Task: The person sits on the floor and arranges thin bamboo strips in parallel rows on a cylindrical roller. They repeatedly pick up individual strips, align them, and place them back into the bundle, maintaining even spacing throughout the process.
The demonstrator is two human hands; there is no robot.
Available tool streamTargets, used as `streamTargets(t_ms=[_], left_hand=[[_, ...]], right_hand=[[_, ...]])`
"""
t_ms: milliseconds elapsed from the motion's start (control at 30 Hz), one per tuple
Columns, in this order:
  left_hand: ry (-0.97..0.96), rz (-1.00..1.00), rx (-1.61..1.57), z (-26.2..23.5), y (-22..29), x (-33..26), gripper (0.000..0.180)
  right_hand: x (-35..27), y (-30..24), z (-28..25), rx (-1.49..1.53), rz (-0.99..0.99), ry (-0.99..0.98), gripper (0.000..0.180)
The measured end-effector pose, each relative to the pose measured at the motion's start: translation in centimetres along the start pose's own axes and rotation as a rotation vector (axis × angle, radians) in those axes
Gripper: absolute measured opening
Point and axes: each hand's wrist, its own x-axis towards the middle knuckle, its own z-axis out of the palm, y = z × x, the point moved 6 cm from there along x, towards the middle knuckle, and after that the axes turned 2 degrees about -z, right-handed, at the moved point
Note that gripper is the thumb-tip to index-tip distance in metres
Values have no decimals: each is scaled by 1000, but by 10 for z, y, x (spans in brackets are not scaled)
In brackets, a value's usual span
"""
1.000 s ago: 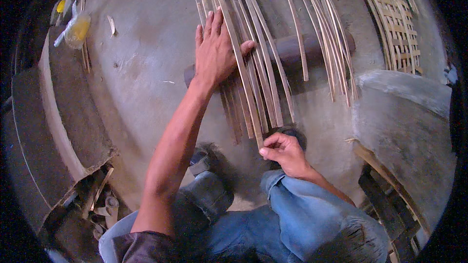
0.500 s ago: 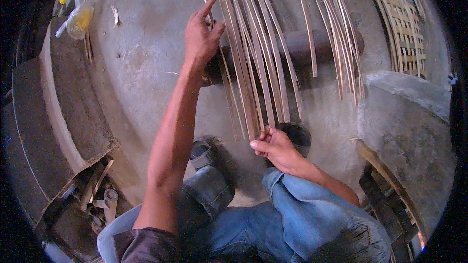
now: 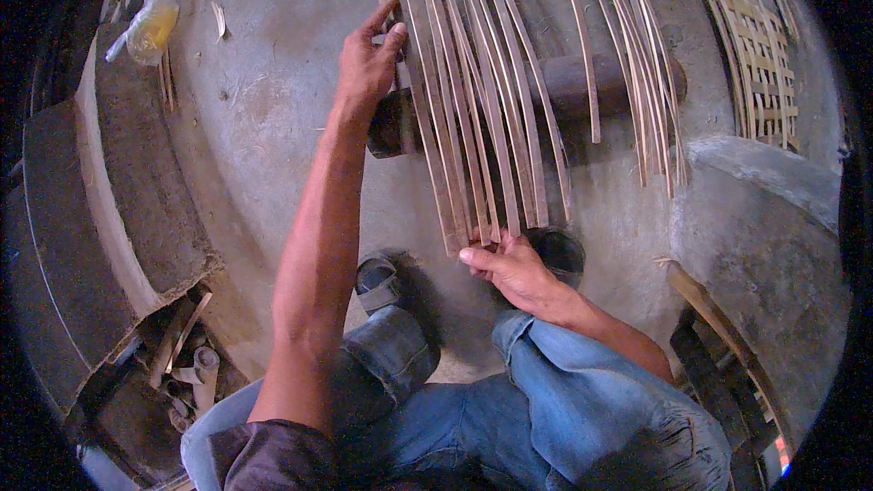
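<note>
Several long thin bamboo strips lie side by side on the concrete floor, propped over a dark round log. My left hand reaches far forward and pinches the leftmost strips near the log's left end. My right hand is close to my knees and grips the near ends of the same bundle with its fingers curled under them. A second fan of strips rests over the log further right, untouched.
A woven bamboo lattice panel lies at the far right. A raised concrete slab sits right of my legs. A yellow plastic bottle lies far left beside a mat edge. My sandalled feet rest below the strips.
My left hand has slid forward and left, from lying flat on the strips to pinching their left edge. My right hand has shifted a little toward the strip ends.
</note>
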Motion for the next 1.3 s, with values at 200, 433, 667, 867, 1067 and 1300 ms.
streamTargets(t_ms=[200,433,667,867,1067,1300], left_hand=[[170,90,369,-7,0,-1,47],[219,506,714,15,46,-20,38],[155,483,649,18,37,-15,37],[148,446,606,18,35,-15,36],[202,534,641,18,43,-18,34],[186,522,630,19,43,-18,34]], right_hand=[[4,3,-3,-28,-63,49,28],[1,-3,-1,-24,-84,60,28],[-7,-1,-7,95,-43,75,25],[-7,-6,-4,-53,-116,92,16],[-5,-4,-7,-63,-58,126,14],[-7,-5,-2,34,-71,95,17]])
